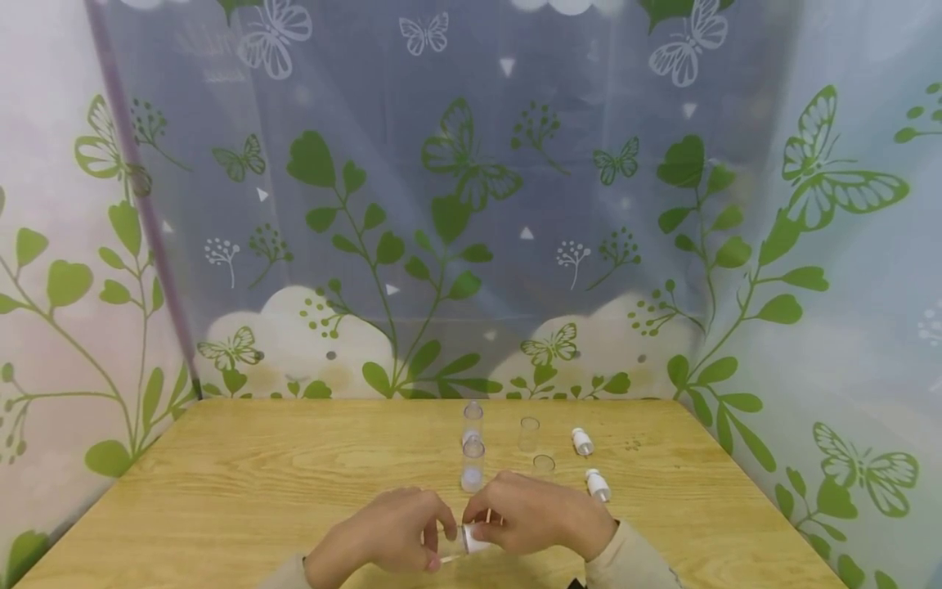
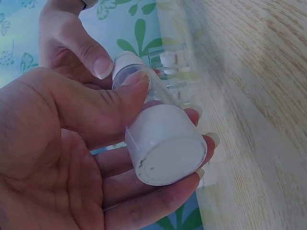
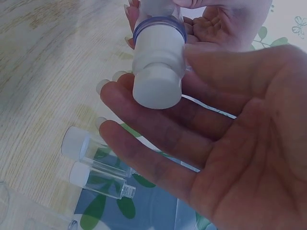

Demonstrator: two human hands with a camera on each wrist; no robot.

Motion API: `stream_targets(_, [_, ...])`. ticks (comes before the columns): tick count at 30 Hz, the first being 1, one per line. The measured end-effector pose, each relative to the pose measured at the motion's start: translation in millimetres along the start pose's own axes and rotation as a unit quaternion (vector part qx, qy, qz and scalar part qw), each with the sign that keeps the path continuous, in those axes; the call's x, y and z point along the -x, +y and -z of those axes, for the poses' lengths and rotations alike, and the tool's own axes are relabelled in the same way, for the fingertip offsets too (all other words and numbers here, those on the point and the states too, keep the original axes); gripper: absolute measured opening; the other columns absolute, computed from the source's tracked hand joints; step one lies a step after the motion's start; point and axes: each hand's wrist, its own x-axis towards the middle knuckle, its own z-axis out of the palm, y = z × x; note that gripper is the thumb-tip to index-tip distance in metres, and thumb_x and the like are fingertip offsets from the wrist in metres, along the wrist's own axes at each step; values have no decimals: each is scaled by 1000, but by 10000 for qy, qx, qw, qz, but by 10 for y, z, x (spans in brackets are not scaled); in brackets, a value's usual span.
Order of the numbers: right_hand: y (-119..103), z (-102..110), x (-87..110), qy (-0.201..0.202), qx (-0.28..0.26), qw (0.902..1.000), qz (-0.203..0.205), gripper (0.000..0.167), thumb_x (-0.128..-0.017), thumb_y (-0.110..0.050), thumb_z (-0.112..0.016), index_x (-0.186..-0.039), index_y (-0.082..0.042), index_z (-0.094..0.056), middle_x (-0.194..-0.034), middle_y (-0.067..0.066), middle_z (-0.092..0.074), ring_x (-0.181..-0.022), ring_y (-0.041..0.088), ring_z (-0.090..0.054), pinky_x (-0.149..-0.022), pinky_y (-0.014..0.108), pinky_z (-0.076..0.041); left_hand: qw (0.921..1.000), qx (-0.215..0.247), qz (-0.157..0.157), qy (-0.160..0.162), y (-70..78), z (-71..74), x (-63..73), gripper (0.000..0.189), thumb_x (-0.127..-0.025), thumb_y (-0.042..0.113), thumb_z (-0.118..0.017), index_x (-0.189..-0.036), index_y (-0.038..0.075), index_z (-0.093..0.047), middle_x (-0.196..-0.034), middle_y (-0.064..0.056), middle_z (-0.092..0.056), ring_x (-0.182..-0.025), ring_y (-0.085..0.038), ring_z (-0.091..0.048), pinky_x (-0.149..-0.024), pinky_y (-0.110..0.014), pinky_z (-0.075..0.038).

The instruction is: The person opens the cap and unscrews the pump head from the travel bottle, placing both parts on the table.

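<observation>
Low in the head view, my left hand grips a clear bottle lying on its side. Its thick white base faces the left wrist camera, with the thumb on one side and the fingers beneath. At the bottle's other end my right hand holds a white pump top between thumb and fingers. The pump top sits at the bottle's mouth, against the clear rim; whether it is threaded on is hidden.
Beyond the hands, a nearer clear bottle and a farther bottle stand upright. To their right are two clear caps, one far and one near. Two white pump tops lie farther right on the wooden table.
</observation>
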Motion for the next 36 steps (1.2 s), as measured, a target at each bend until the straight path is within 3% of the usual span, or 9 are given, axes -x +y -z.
stream_targets(12, [23, -18, -12, 79, 155, 9990, 406, 15, -99, -12, -68, -111, -11, -78, -100, -6, -78, -84, -7, -67, -75, 10, -53, 9998, 147, 113, -104, -7, -25, -4, 29, -73, 4, -82, -99, 15, -78, -74, 13, -71, -69, 3, -58, -65, -22, -47])
stream_targets(28, [-3, -10, -50, 188, 307, 9990, 278, 14, -89, -13, -79, -103, -12, -79, -90, -7, -76, -76, -9, -61, -70, 10, -51, 9999, 81, 56, -68, -7, -13, -14, 29, -73, 4, -82, -99, 15, -77, -74, 11, -72, -69, 3, -58, -64, -21, -48])
stream_targets(36, [42, 7, -5, 134, -42, 9998, 111, 21, -97, -17, -71, -117, -11, -76, -109, -5, -78, -90, -4, -68, -78, 14, -55, 10000, -25, 27, -20, -7, -5, -10, 28, -73, 6, -83, -98, 17, -77, -74, 12, -71, -74, 1, -60, -67, -22, -47])
